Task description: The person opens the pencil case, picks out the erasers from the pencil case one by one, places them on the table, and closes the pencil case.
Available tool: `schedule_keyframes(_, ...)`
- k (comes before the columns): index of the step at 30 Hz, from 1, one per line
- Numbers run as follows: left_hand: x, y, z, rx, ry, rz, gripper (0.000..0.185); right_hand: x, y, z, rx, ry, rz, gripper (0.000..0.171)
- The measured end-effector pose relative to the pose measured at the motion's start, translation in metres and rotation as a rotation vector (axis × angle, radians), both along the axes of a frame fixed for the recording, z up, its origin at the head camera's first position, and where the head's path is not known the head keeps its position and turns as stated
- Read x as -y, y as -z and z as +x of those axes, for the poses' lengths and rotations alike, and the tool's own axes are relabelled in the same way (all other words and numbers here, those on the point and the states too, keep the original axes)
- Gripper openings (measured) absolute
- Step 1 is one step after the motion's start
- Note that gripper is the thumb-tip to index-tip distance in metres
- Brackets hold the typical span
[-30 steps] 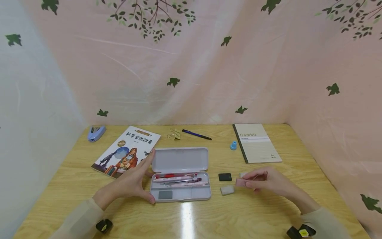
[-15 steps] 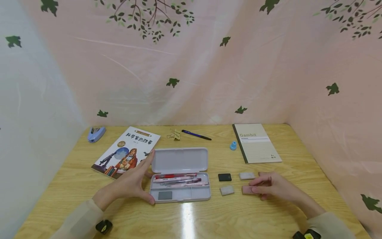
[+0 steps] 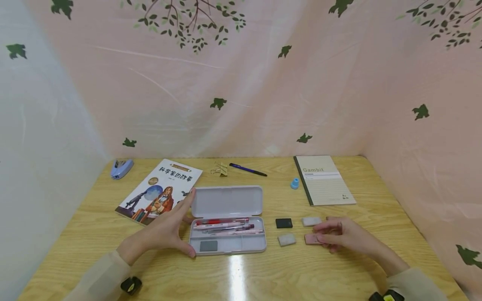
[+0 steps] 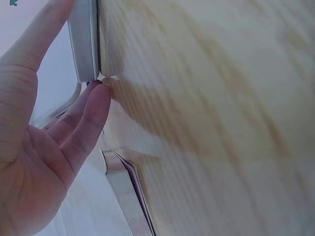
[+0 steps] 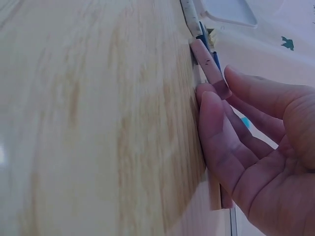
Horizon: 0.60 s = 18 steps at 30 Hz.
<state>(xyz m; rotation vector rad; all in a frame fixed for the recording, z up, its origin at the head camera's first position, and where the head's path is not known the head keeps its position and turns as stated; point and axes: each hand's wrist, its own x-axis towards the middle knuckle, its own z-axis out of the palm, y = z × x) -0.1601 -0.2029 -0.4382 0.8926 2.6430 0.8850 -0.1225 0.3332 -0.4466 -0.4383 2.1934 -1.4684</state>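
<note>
A pale pencil case [image 3: 227,252] lies with its lid folded back. Several pens [image 3: 226,225] fill its rear compartment, and a grey eraser [image 3: 208,246] is in the front left one. My left hand [image 3: 162,230] rests at the case's left side, thumb at the front corner and straight fingers spread toward the lid [image 3: 227,200]. At the right, my right hand [image 3: 348,236] pinches the right end of a pink eraser [image 5: 209,61]; its far end is low at the tabletop. Close by lie a black eraser [image 3: 284,223], a whitish eraser [image 3: 287,239] and another [image 3: 311,221].
Behind the case are a book [image 3: 160,192], a gold binder clip [image 3: 221,169] and a blue pen [image 3: 247,169]. A lavender stapler [image 3: 121,168] sits at the far left. A small blue item [image 3: 295,183] stands beside a notebook [image 3: 324,182]. Cloth hangs behind the table.
My right hand has carried the pink eraser right and down to the tabletop, uncovering the whitish eraser behind it. Over the last half second it has barely moved. The left hand stays still.
</note>
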Motion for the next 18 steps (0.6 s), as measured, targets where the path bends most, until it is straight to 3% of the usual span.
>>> schedule_keyframes(5, -0.001, -0.001, 0.000, -0.004, 0.001, -0.002, 0.154, -0.002, -0.004, 0.000, 0.032, 0.043, 0.059, 0.037)
schedule_keyframes(11, -0.001, -0.002, 0.001, -0.006, -0.002, -0.015, 0.154, -0.004, -0.007, -0.002, 0.051, 0.040, 0.055, 0.040)
schedule_keyframes(18, -0.002, -0.004, 0.002, 0.015, -0.009, -0.019, 0.152, 0.000, -0.016, -0.004, -0.028, 0.043, 0.067, 0.041)
